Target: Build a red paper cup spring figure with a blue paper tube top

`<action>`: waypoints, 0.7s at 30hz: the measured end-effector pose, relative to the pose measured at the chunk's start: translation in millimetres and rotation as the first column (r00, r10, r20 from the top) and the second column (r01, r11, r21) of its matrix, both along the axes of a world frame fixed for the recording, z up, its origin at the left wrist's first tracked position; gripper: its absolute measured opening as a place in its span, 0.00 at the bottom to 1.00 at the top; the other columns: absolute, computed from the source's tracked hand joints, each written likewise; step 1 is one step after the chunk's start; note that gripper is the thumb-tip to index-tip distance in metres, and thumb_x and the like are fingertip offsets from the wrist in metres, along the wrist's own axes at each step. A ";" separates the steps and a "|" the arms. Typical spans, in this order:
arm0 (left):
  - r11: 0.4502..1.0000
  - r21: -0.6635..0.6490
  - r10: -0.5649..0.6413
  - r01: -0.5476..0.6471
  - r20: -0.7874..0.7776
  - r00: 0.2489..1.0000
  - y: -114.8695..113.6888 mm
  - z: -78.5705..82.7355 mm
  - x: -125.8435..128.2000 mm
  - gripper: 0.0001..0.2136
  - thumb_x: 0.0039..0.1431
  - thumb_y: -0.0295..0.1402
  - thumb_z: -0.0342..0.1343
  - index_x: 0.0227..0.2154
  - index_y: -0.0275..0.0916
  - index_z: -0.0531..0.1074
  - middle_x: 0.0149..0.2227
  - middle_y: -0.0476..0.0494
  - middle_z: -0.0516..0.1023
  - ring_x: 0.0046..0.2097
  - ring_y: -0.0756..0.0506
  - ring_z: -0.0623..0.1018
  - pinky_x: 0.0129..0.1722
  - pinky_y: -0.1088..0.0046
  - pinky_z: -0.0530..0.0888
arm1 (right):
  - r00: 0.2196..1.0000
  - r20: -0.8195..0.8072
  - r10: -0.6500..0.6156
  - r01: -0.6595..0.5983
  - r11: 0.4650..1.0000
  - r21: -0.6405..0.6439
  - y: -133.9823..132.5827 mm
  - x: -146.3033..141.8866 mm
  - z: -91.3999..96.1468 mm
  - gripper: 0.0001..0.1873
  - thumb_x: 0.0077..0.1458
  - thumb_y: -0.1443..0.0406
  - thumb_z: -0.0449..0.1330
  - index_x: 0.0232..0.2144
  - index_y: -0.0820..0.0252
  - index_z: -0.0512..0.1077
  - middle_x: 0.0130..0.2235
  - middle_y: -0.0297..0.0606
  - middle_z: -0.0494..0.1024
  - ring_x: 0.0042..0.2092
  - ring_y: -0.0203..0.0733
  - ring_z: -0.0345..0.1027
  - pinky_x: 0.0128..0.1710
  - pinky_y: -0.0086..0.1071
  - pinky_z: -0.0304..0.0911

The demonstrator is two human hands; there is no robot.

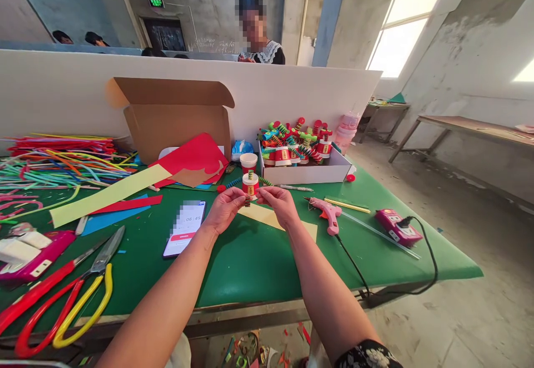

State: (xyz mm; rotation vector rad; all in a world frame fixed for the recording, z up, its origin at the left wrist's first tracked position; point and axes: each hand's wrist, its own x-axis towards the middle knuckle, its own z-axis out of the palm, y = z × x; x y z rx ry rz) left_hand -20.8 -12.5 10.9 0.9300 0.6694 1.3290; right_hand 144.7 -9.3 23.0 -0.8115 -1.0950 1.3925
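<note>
A small upside-down paper cup figure (250,187) with a red band and coiled pipe-cleaner limbs is held between my hands at the middle of the table. My left hand (225,210) pinches its lower left side. Opposite it, my right hand (278,203) pinches the right side, thumb and forefinger together. A dark coil hangs below the cup by my left fingertips. Just behind the figure stands another paper cup (248,162), white and red. A yellow paper strip (275,219) lies under my hands.
Right of my hands are a pink glue gun (327,213) with its cord and a power strip (398,227). Left lie a phone (186,229), large scissors (89,290) and a heap of pipe cleaners (62,162). Behind, a white box (306,174) holds several finished figures.
</note>
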 end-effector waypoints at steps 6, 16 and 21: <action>0.991 -0.068 -0.115 0.118 0.034 0.993 0.1 -1.2 -1.9 0.15 0.36 0.35 0.74 0.24 0.35 0.74 0.28 0.47 0.80 0.31 0.50 0.77 0.34 0.74 0.72 | 0.995 0.100 -0.028 0.021 0.997 0.068 0.2 -2.0 -1.9 0.15 0.38 0.55 0.71 0.20 0.60 0.74 0.21 0.31 0.74 0.26 0.33 0.65 0.33 0.31 0.63; 0.992 -0.047 -0.115 0.118 0.067 0.991 6.4 -10.9 -7.3 0.13 0.42 0.33 0.72 0.27 0.36 0.73 0.29 0.47 0.80 0.31 0.50 0.77 0.36 0.72 0.72 | 0.954 -0.233 0.188 -0.216 0.971 -0.099 -2.0 -0.6 -1.5 0.16 0.37 0.62 0.73 0.32 0.59 0.78 0.30 0.32 0.77 0.27 0.30 0.65 0.40 0.33 0.67; 0.992 -0.058 -0.104 0.109 0.077 0.992 7.2 -11.7 -7.6 0.13 0.42 0.33 0.72 0.27 0.36 0.73 0.29 0.47 0.80 0.32 0.50 0.77 0.36 0.72 0.72 | 0.938 -0.272 0.214 -0.253 0.960 -0.117 -0.7 -3.1 -7.1 0.14 0.38 0.61 0.74 0.25 0.61 0.75 0.25 0.29 0.73 0.25 0.28 0.62 0.41 0.33 0.67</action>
